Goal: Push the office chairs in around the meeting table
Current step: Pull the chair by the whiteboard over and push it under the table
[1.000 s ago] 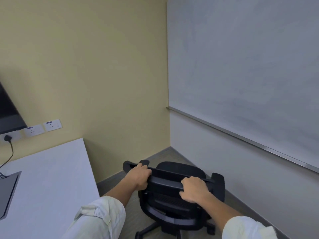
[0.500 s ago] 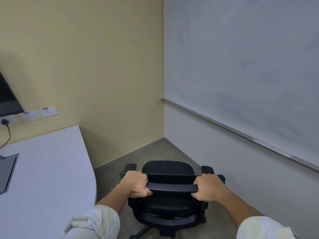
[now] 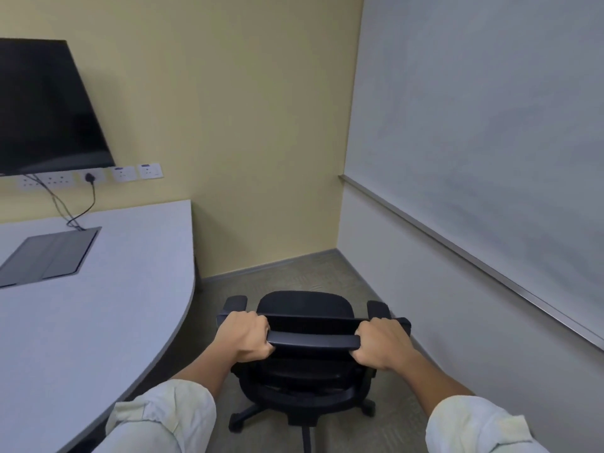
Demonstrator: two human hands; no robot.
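A black office chair (image 3: 305,305) on castors stands on the carpet in front of me, its seat pointing toward the far corner. My left hand (image 3: 245,336) grips the left end of the backrest's top bar. My right hand (image 3: 380,343) grips the right end of that bar. The white meeting table (image 3: 108,308) lies to the left, its curved edge a short gap away from the chair's left armrest.
A grey cable hatch (image 3: 49,253) is set into the tabletop, with cables running up to wall sockets (image 3: 134,173) under a dark screen (image 3: 42,109). A whiteboard (image 3: 490,125) covers the right wall. Carpet (image 3: 304,273) runs between chair and corner.
The chair has turned from angled to square in front of me. My view has swung left, bringing more of the table, the screen and the sockets into sight. Both hands kept their grip.
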